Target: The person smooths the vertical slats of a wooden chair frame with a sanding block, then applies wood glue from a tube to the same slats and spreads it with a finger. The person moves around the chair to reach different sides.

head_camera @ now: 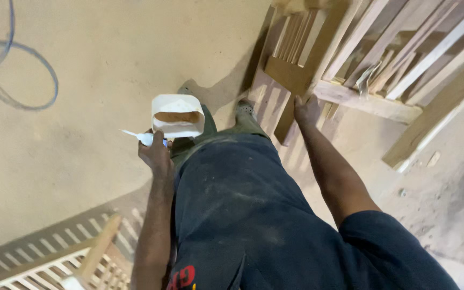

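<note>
The left hand (156, 154) is closed around a small glue bottle (142, 137) with its nozzle pointing left, and just above it carries a white tub (178, 115) cut open at the side, both hanging over the dusty floor (81, 134) beside the person's left leg. The right hand (307, 110) grips the lower edge of a wooden slatted frame (296, 64) that leans tilted against a stack of timber rails (404, 64) toward the upper right corner. A blue cable (25, 80) loops on the floor at upper left, and another slatted frame (81, 263) lies at the bottom left.
</note>
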`<state>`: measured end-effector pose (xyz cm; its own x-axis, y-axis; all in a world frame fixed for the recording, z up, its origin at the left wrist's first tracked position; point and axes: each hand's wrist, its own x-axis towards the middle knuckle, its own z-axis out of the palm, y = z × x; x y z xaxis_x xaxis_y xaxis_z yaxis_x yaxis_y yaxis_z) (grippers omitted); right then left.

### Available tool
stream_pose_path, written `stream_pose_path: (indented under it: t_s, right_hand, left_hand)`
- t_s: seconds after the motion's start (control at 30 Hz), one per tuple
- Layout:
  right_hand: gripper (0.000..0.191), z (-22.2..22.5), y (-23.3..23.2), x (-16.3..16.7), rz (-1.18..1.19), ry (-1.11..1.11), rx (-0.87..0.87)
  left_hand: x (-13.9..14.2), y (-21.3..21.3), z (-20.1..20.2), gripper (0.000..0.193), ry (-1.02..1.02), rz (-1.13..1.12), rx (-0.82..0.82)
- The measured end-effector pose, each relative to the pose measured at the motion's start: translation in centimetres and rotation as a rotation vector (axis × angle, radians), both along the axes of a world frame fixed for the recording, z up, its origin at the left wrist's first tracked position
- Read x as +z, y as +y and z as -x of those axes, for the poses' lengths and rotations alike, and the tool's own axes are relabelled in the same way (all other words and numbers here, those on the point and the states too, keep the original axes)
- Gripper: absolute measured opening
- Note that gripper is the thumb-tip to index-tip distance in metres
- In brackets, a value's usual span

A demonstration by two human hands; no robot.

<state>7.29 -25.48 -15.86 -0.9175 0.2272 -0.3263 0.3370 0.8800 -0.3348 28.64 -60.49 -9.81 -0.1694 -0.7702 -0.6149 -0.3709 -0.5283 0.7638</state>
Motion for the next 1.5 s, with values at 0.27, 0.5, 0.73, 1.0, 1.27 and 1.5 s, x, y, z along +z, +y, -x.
stream_pose_path:
  t_s: [0.27,0.5,0.73,1.0,1.27,1.5]
  right_hand:
    - [0.055,-9.3,-2.3,2.6,-0.163,-0.436,-0.200]
    - [0.102,-8.2,-6.5,3.6,-0.157,-0.602,-0.608]
    - [0.130,1.7,-10.6,2.3,-0.096,-0.435,-1.084]
    - [0.124,13.6,-10.3,4.1,0.023,-0.266,-0.852]
    - [0.119,7.7,-8.8,4.4,0.030,-0.205,-0.614]
    - [0.065,-6.7,-14.2,3.5,0.537,-0.455,-1.223]
  left_hand:
    - [0.0,-9.3,4.8,0.024,0.041,-0.003,-0.212]
    - [0.0,-11.4,12.6,0.019,0.090,-0.038,-0.363]
    - [0.7,-11.9,21.9,0.022,0.091,-0.004,-0.505]
    - [1.6,-12.1,31.5,0.025,0.047,0.030,-0.729]
    - [0.7,-10.4,40.6,0.028,0.085,0.002,-1.060]
    - [-0.4,-8.9,46.3,0.028,0.081,0.020,-1.522]
